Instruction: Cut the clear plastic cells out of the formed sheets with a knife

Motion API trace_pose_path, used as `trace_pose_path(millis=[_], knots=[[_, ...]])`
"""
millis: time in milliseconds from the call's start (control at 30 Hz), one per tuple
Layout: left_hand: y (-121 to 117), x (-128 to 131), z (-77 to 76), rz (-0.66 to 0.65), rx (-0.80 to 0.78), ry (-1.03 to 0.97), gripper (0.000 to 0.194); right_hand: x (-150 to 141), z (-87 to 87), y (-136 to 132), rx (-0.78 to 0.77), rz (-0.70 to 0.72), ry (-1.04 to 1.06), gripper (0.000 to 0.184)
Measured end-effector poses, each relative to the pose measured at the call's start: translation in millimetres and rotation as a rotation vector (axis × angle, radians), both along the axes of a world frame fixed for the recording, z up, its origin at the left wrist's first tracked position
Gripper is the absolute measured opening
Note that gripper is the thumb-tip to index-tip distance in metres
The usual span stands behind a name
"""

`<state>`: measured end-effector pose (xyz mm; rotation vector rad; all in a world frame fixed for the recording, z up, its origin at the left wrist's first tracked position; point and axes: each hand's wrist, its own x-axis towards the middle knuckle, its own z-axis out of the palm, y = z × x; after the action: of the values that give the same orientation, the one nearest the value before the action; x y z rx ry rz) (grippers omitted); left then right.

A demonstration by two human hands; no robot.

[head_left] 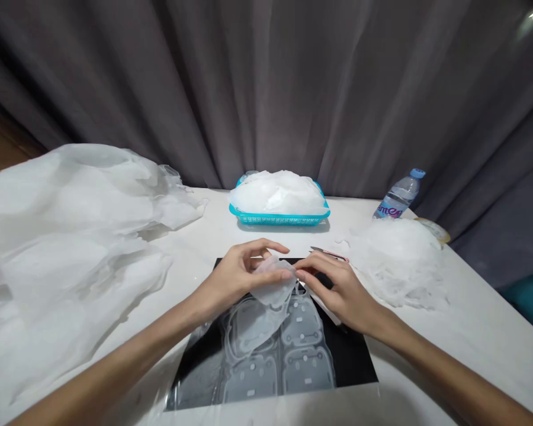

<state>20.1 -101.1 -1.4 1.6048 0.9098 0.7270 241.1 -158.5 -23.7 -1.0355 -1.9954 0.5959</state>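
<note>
My left hand (244,266) is closed on a thin, translucent white plastic sheet (273,290), its thumb over the front. The sheet hangs down over the black mat. At its right edge, my right hand (333,281) pinches with thumb and forefinger; a thin loose strip hangs just below. On the black mat (355,361) lie several translucent moulded shapes (308,367) with rounded corners and small slots. A slim white, dark-tipped object (331,310) lies partly hidden beneath my right hand.
Large translucent sheets (71,236) are heaped at the left. A turquoise basket (279,220) piled with white pieces (282,192) stands at the back. Pink-handled scissors (331,254), a heap of white scraps (395,260), a water bottle (400,195) and a tape roll (435,229) sit to the right.
</note>
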Motion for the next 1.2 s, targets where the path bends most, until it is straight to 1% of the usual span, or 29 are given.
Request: trace_pose_path(millis=[67,100,200,333,433,500,567,600,633,700,767,867,900,967,1000,1067,1133,1200], knots=[[0,0,-0.1,-0.081,0.018,0.054,0.033,1,-1.2,0,0.066,0.010,-0.055,0.015],[0,1,-0.1,-0.102,0.047,0.080,0.031,2,-2.2,0,0.097,0.014,-0.090,0.016],[0,3,-3.1,-0.116,0.145,0.137,0.031,2,-7.6,0,0.177,0.000,-0.201,0.015],[0,4,-12.7,-0.131,0.195,0.217,0.033,2,-16.0,0,0.247,-0.037,-0.347,0.017],[1,2,-19.2,-0.118,0.236,0.276,0.031,1,-20.6,0,0.291,-0.056,-0.452,0.018],[6,-1,-24.2,-0.058,0.232,0.267,0.030,0,-23.5,1,0.370,-0.104,-0.533,0.019],[16,-7,-31.7,0.088,0.178,0.207,0.029,-1,-27.0,3,0.468,-0.167,-0.584,0.021],[22,-11,-36.3,0.188,0.137,0.162,0.029,-1,-28.9,3,0.500,-0.192,-0.585,0.021],[29,-16,-41.0,0.253,0.114,0.141,0.030,-1,-30.7,4,0.513,-0.211,-0.572,0.022],[42,-26,-48.9,0.320,0.100,0.123,0.031,1,-33.9,6,0.484,-0.225,-0.522,0.021],[50,-34,-51.9,0.343,0.118,0.115,0.032,4,-36.2,9,0.386,-0.240,-0.461,0.019],[51,-37,-45.3,0.307,0.143,0.088,0.034,11,-38.1,12,0.161,-0.284,-0.414,0.017],[49,-36,-40.9,0.275,0.145,0.074,0.034,13,-38.3,14,0.092,-0.305,-0.413,0.016],[44,-32,-30.4,0.190,0.134,0.022,0.033,16,-37.4,16,0.009,-0.339,-0.399,0.010],[41,-29,-24.6,0.151,0.131,-0.014,0.032,17,-35.9,16,-0.009,-0.348,-0.373,0.009],[35,-25,-12.4,0.112,0.167,-0.073,0.029,15,-30.7,15,-0.018,-0.337,-0.281,0.016],[27,-22,-0.7,0.142,0.279,-0.063,0.024,11,-22.7,12,-0.012,-0.275,-0.177,0.022],[18,-20,8.8,0.182,0.413,0.003,0.020,5,-13.6,6,-0.010,-0.196,-0.081,0.024]])
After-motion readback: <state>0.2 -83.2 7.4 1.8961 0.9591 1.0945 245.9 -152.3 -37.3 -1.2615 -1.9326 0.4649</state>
